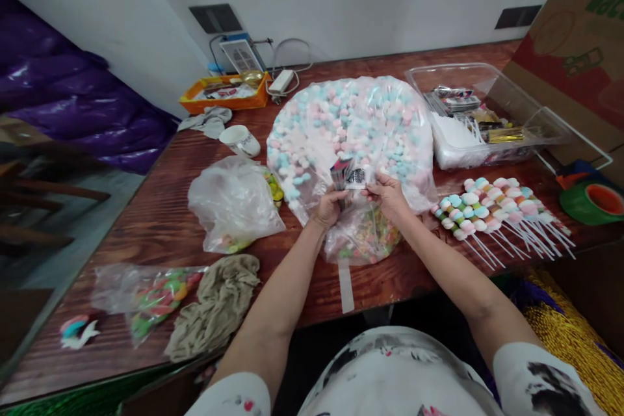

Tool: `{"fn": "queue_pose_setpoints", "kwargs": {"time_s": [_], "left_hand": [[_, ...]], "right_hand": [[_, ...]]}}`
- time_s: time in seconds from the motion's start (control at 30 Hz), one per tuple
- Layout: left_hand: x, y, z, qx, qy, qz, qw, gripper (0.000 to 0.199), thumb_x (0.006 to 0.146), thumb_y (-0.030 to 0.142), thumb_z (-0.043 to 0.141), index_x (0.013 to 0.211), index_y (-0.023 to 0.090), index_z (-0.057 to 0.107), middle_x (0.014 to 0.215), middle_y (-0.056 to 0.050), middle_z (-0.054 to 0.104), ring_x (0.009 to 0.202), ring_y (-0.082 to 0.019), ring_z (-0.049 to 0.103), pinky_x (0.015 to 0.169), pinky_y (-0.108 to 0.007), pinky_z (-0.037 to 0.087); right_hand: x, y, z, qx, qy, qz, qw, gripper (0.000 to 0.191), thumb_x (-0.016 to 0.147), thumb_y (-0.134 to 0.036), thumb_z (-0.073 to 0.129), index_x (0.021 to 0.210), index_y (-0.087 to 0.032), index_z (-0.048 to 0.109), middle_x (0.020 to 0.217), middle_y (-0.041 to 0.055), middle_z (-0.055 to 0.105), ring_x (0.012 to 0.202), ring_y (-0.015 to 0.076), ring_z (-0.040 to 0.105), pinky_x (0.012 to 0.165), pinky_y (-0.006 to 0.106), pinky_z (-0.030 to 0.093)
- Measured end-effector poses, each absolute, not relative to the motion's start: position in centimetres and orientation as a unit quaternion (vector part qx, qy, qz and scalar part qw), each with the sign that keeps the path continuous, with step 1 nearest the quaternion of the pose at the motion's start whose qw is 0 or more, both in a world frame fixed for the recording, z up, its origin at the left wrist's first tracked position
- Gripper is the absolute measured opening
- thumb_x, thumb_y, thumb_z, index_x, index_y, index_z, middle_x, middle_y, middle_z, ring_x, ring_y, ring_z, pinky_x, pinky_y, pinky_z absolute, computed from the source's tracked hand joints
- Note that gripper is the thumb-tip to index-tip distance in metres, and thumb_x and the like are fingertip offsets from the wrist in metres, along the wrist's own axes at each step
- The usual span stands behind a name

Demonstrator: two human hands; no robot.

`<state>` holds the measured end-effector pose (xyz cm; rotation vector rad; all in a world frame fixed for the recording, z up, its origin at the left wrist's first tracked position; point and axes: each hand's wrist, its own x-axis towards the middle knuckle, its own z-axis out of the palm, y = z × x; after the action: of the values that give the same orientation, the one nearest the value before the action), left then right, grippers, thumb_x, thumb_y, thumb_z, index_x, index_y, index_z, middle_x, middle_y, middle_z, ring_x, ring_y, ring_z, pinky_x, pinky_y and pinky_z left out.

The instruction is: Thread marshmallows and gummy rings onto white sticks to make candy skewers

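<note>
My left hand [329,206] grips a small stack of printed packets [341,175], fingers closed round its lower edge. My right hand [387,194] pinches the right edge of a white printed packet [358,177] beside that stack. Both hands are close together over the near edge of a large clear bag of pink, blue and white marshmallows [341,117]. Just below them lies a clear bag of colourful gummy candy [370,234]. To the right, marshmallow and candy skewers [507,205] lie in a row, their white sticks pointing toward the table's front edge.
Clear plastic bin [541,123] with packets at the back right; green tape roll [589,201] at the right edge. On the left are an orange tray [229,103], a white cup [240,140], candy bags [234,201] and a crumpled cloth [214,309].
</note>
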<state>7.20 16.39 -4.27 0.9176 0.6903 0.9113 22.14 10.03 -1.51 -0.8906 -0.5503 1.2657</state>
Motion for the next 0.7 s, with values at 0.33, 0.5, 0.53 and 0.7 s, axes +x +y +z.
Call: {"fn": "queue_pose_setpoints", "kwargs": {"time_s": [0.33,0.5,0.53,0.7], "left_hand": [[7.3,16.3,-4.3,0.47,0.29,0.423,0.718,0.042,0.051,0.013,0.076,0.092,0.018,0.073,0.079,0.001,0.073,0.076,-0.017,0.062,0.069,-0.026,0.045],[7.1,16.5,-4.5,0.481,0.292,0.423,0.71,0.038,0.053,0.013,0.076,0.09,0.019,0.073,0.076,0.002,0.069,0.071,-0.014,0.059,0.065,-0.025,0.042],[7.1,16.5,-4.6,0.482,0.292,0.422,0.71,0.037,0.053,0.014,0.076,0.089,0.019,0.073,0.074,0.002,0.068,0.07,-0.014,0.058,0.063,-0.025,0.041],[7.1,16.5,-4.7,0.484,0.29,0.419,0.712,0.035,0.053,0.015,0.075,0.088,0.018,0.072,0.07,0.002,0.065,0.062,-0.012,0.054,0.057,-0.024,0.037]], "right_hand": [[22.8,9.3,1.3,-0.437,-0.357,0.472,0.677,0.072,0.066,-0.032,0.077,0.131,-0.024,0.049,0.076,-0.005,0.057,0.067,0.0135,0.061,0.042,0.018,0.044],[22.1,9.9,0.6,-0.427,-0.382,0.472,0.67,0.077,0.063,-0.034,0.08,0.133,-0.026,0.048,0.083,-0.0027,0.061,0.064,0.0123,0.059,0.043,0.019,0.045],[22.0,10.1,0.3,-0.429,-0.381,0.467,0.673,0.077,0.063,-0.034,0.08,0.132,-0.026,0.048,0.081,-0.0034,0.061,0.062,0.012,0.058,0.043,0.02,0.045],[21.4,10.4,-0.8,-0.467,-0.408,0.405,0.672,0.074,0.067,-0.035,0.076,0.135,-0.024,0.048,0.077,-0.0036,0.059,0.056,0.0098,0.051,0.044,0.021,0.045]]}}
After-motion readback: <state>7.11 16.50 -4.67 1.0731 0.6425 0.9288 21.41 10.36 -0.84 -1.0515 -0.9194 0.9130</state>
